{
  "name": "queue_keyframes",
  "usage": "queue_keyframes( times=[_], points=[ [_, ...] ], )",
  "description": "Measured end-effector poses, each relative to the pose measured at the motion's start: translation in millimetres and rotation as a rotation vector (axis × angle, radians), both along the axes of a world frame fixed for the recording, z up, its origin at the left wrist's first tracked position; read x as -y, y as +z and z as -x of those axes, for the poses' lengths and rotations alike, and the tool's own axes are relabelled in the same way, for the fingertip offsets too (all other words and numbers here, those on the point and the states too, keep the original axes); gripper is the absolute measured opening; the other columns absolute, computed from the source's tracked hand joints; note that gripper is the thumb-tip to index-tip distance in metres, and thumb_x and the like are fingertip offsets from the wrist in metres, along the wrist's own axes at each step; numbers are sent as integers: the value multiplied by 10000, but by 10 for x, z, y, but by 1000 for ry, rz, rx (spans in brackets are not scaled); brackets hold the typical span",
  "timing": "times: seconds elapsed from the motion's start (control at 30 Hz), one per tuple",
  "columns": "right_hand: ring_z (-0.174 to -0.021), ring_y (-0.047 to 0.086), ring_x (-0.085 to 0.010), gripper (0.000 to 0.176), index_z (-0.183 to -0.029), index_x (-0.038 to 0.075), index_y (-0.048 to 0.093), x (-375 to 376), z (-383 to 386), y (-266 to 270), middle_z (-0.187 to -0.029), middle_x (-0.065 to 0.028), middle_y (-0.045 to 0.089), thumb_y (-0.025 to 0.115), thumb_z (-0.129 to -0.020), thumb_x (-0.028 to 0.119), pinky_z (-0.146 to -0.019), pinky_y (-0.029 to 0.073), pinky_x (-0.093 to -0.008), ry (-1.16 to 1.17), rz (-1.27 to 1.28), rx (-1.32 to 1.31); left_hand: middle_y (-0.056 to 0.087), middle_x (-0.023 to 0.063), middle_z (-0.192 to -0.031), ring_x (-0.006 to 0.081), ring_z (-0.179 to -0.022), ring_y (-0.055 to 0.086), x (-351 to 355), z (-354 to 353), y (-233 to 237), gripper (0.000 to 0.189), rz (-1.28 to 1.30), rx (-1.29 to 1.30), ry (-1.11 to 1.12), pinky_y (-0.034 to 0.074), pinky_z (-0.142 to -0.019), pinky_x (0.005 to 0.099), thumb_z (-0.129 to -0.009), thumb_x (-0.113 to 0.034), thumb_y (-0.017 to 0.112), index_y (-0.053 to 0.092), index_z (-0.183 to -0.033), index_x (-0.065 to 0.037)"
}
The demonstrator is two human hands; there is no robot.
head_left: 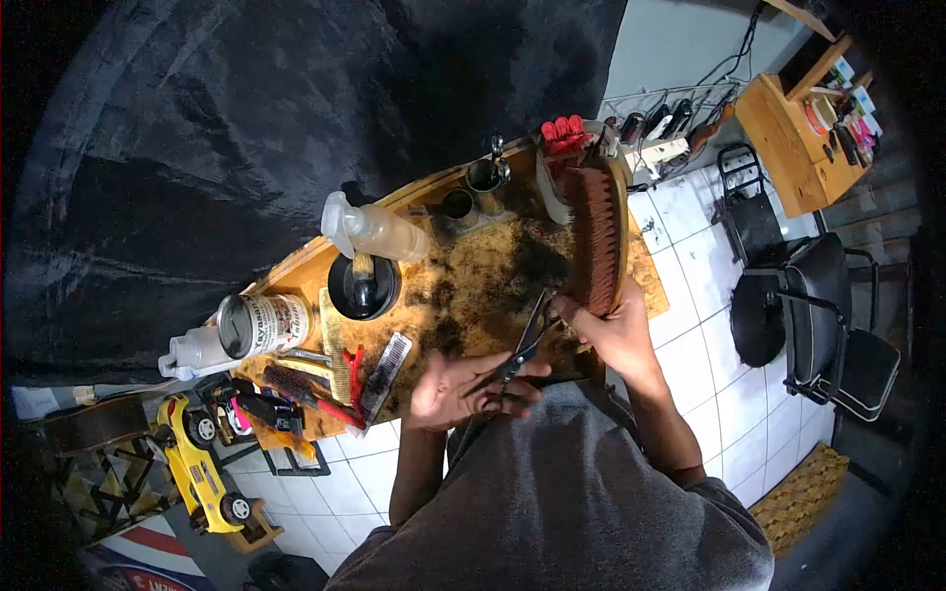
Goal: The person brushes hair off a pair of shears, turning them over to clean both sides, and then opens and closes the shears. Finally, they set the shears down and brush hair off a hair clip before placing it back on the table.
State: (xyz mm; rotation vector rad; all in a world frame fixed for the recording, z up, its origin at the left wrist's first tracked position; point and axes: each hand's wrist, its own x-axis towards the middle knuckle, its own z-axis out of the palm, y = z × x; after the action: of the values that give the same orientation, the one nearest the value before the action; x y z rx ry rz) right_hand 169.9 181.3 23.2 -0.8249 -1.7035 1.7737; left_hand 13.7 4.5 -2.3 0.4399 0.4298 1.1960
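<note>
A pair of dark scissors (520,361) lies across the fingers of my left hand (443,392), the ring handles at those fingers and the narrow blades pointing up and right. This hand is turned partly palm up over the near edge of the wooden counter (473,286). My right hand (623,335) grips the lower end of a large curved brush (596,236) with reddish-brown bristles and a wooden back. The brush stands lengthwise at the counter's right end, bristles facing left. The scissors' tips are close to my right thumb.
Dark clippings cover the counter. Along it stand a spray bottle (379,229), a black bowl (345,295) with a shaving brush, a labelled jar (264,325), combs (384,376) and metal cups (458,204). Black chairs (823,315) stand right; a yellow toy car (200,473) is lower left.
</note>
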Motion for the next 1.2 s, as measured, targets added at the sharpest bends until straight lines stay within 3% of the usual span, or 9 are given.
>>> queue_keyframes(
  times=[0.07, 0.17, 0.23, 0.47, 0.6, 0.63, 0.77, 0.93, 1.2],
  points=[
    [-610, 529, -67, 177, -898, -1, 572, 10, 29, 4, -723, -8, 586, 708, -790, 32, -513, 416, -241, -9, -49, 15, 378, 235, -1419, 298, -1181, 512, -4, -32, -33, 833, 26, 87, -10, 444, -957, 419, -936, -610, 332, 251, -1427, 58],
    [-735, 563, -120, 322, -1006, -19, 547, -14, 20, 68, -820, -56, 601, 725, -748, 54, -638, 454, -274, 20, -108, 61, 507, 205, -1321, 249, -1099, 575, -9, -57, 137, 407, 101, -268, 37, 488, -866, 340, -1022, -104, 321, 324, -1397, 56],
    [-806, 584, -164, 450, -1108, -34, 529, -43, -21, 61, -888, -95, 612, 728, -718, 71, -723, 475, -291, 60, -117, 91, 504, 213, -1321, 252, -1078, 577, 16, -94, 97, 427, 158, -288, 116, 473, -874, 357, -1018, -129, 343, 315, -1402, 56],
    [-747, 664, -319, 435, -856, 23, 689, -148, -388, 88, -732, -150, 655, 820, -667, 392, -696, 527, -385, 383, -596, 328, 567, 167, -1214, 222, -1010, 609, 106, -74, -5, 361, 432, -365, 451, 496, -791, 329, -1002, -46, 362, 412, -1347, 48],
    [-689, 624, -246, 538, -892, 2, 705, -155, -430, -202, -754, -120, 631, 849, -595, 427, -622, 510, -361, 304, -876, 187, 581, 119, -1183, 168, -903, 565, 143, -30, -57, 359, 305, -383, 400, 488, -766, 314, -994, -58, 405, 436, -1339, 39],
    [-884, 683, -320, 513, -869, 16, 709, -183, -440, -256, -846, -168, 696, 787, -671, 483, -827, 548, -409, 264, -786, 363, 583, 112, -1180, 159, -908, 557, 117, -63, 30, 363, 312, -407, 403, 486, -766, 310, -997, -68, 407, 437, -1343, 35],
    [-612, 610, -255, 504, -879, -21, 695, -201, -322, -83, -743, -108, 622, 825, -633, 400, -555, 482, -373, -91, -696, 312, 583, 111, -1179, 159, -918, 563, 94, -93, 11, 370, 314, -356, 406, 486, -771, 311, -1001, -83, 409, 429, -1354, 26],
    [-678, 639, -255, 508, -871, 23, 715, -213, -390, -40, -731, -105, 632, 819, -628, 457, -618, 517, -373, 357, -735, 218, 555, 103, -1221, 160, -951, 561, 86, -68, -2, 375, 306, -289, 419, 497, -795, 321, -1004, -82, 398, 419, -1368, 9],
    [-605, 599, -231, 434, -841, -9, 703, -236, -282, 27, -720, -108, 617, 836, -642, 353, -560, 478, -336, -49, -656, 306, 555, 90, -1200, 166, -959, 561, 48, -103, 68, 361, 323, -437, 435, 507, -803, 322, -1001, -74, 403, 438, -1345, 29]
  ],
)
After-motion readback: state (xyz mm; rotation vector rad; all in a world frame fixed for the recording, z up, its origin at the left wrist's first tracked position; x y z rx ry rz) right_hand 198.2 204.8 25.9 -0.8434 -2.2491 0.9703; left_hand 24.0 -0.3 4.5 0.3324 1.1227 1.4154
